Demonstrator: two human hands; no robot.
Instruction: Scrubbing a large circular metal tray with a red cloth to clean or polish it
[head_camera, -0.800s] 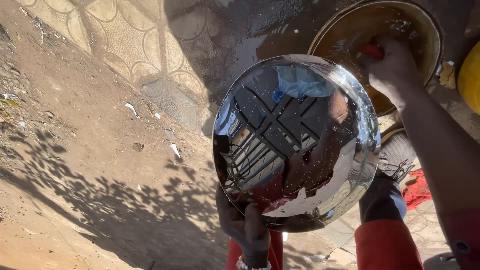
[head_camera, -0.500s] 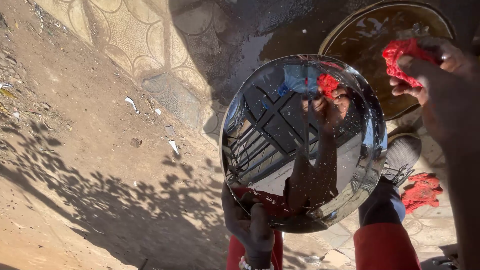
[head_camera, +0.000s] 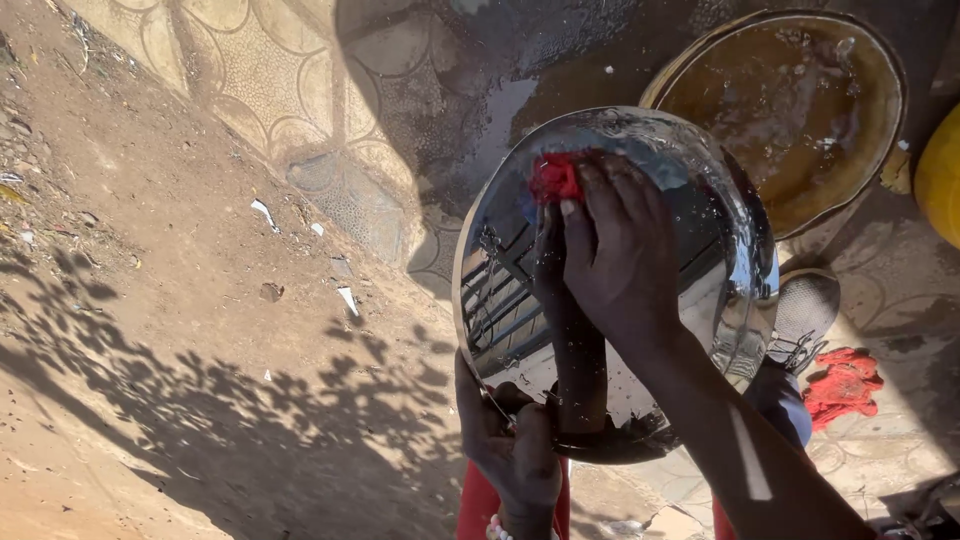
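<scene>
Dirt ground (head_camera: 180, 330) (sunlit) and basin (head_camera: 780, 110) flank the held bowl (head_camera: 720, 270).

Outdoor yard beside a dwelling, washing-up spot on the ground. Bare sandy dirt (head_camera: 150, 330) with litter scraps and tree shade meets patterned paving (head_camera: 250, 70), wet in places. A wide basin of murky water (head_camera: 790, 110) sits directly on the ground.

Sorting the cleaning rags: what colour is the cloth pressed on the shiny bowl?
Red cloth, seen in the head view.
</scene>
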